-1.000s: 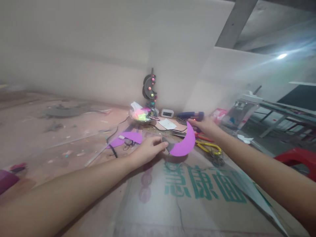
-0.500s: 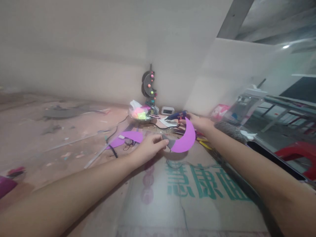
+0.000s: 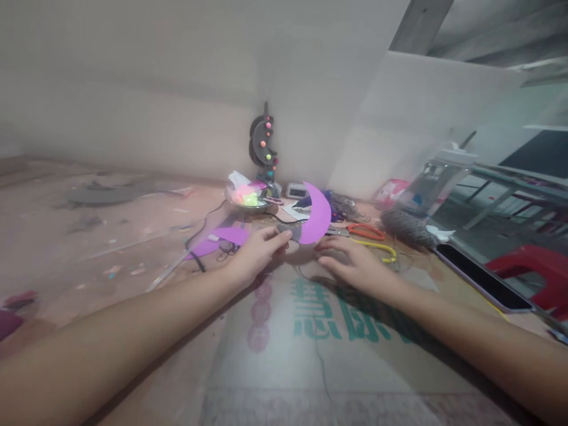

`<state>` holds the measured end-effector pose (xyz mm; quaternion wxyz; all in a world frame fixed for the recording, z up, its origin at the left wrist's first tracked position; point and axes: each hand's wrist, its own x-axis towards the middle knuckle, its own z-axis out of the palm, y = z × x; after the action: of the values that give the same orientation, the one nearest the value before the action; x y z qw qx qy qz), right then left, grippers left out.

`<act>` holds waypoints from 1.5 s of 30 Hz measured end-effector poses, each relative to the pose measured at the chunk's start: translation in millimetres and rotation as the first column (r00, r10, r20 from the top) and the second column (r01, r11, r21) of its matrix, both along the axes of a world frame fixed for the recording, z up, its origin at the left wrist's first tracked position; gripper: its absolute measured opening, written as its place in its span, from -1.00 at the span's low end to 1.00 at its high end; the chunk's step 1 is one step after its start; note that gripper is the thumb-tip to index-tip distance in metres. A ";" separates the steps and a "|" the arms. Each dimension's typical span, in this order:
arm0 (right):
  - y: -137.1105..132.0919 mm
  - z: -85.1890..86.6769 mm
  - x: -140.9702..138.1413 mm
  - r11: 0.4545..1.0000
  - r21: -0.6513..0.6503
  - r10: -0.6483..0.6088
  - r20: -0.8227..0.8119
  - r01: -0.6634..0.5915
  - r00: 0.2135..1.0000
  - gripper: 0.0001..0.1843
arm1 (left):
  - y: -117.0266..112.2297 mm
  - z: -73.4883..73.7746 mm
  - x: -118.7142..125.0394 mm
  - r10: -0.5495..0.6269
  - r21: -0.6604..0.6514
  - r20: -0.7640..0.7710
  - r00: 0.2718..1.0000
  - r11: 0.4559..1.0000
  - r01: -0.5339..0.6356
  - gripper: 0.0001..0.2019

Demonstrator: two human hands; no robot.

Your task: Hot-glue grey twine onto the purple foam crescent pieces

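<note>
My left hand [image 3: 265, 249] pinches the grey end piece [image 3: 291, 231] of a purple crescent [image 3: 318, 218] between thumb and fingers. The crescent curves upward, raised above the cardboard. To its right, my right hand [image 3: 352, 261] is open, with fingers apart and nothing in them. A dark blue glue gun [image 3: 327, 202] lies behind the crescent, partly hidden by it. Another purple paper piece [image 3: 231, 236] rests left of my left hand, with a small white item and dark cord on it.
At the back are a bowl [image 3: 248, 201] of bright bits, a grey moon ornament [image 3: 262, 142] with coloured balls and a small white clock [image 3: 296, 190]. Orange-handled scissors [image 3: 366, 231], grey yarn [image 3: 408, 229] and a phone [image 3: 483, 278] lie right. Printed cardboard [image 3: 275, 367] covers the front.
My right hand has let go of the glue gun at the back and come nearer, below the crescent. My left hand still holds the crescent, now turned more upright.
</note>
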<state>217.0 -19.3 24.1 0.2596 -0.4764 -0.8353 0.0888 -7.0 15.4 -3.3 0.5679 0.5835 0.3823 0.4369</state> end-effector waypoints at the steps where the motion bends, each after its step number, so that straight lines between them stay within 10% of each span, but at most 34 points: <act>1: -3.2 -3.6 -9.1 0.998 0.017 0.053 0.031 -0.054 0.998 -0.65 | -0.4 0.1 0.0 0.004 0.006 0.010 1.000 1.000 -0.004 -0.63; 7: -4.6 -14.2 -52.3 0.971 0.078 0.216 0.133 -0.228 0.967 -0.82 | -0.6 -1.4 0.2 0.055 0.054 0.026 0.998 0.997 -0.056 -0.63; 13: -11.6 12.8 -64.3 0.989 -0.039 0.147 0.112 -0.143 0.983 -0.76 | 0.3 -1.8 -0.9 0.085 0.187 -0.191 0.978 0.981 -0.049 -0.67; 20: -13.1 52.5 -33.7 0.999 -0.033 0.035 0.094 -0.032 0.995 -0.76 | -8.8 11.2 -2.2 0.090 0.300 -0.384 0.919 0.953 0.032 -0.74; 45: 45.7 56.6 47.9 0.967 -0.150 -0.151 0.307 0.205 0.940 -0.72 | -7.7 4.3 -4.0 -0.166 0.018 -0.350 0.922 0.983 0.184 -0.79</act>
<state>264.9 26.4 80.7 0.0957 -0.5796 -0.8064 0.0684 -10.9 7.7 1.0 0.5134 0.6972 0.4117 0.2843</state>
